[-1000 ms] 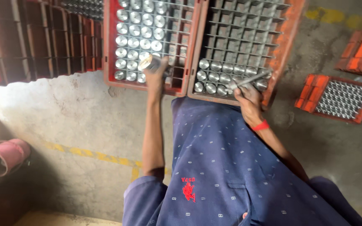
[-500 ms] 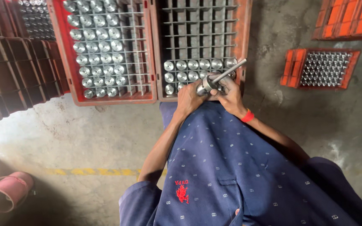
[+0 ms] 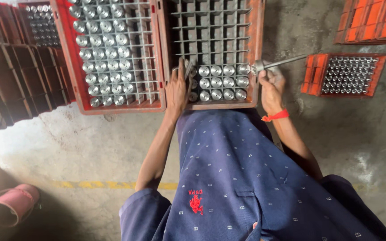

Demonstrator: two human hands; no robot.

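Note:
Two red gridded crates lie on the concrete floor in front of me. The left crate (image 3: pixel 159 58) is nearly full of shiny metal cylinders (image 3: pixel 106 51). The right crate (image 3: pixel 258 53) has filled cells only in its near rows (image 3: pixel 222 82). My left hand (image 3: pixel 177 89) reaches into the near left corner of the right crate, its fingers on a metal cylinder (image 3: pixel 188 69) at a cell. My right hand (image 3: pixel 271 85), with a red band at the wrist, grips a thin metal rod tool (image 3: pixel 278 63) that points right, over the crate's right rim.
A small orange tray (image 3: pixel 311 73) filled with small metal parts sits at the right. More orange crates (image 3: pixel 371 22) stand at the top right. Dark empty gridded crates (image 3: pixel 14 76) are stacked at the left. A pink object (image 3: pixel 10 205) lies at bottom left.
My two hands were together over the right crate holding the tool; now they are apart, the left on a cylinder at the crate's left corner, the right holding the tool at the right rim.

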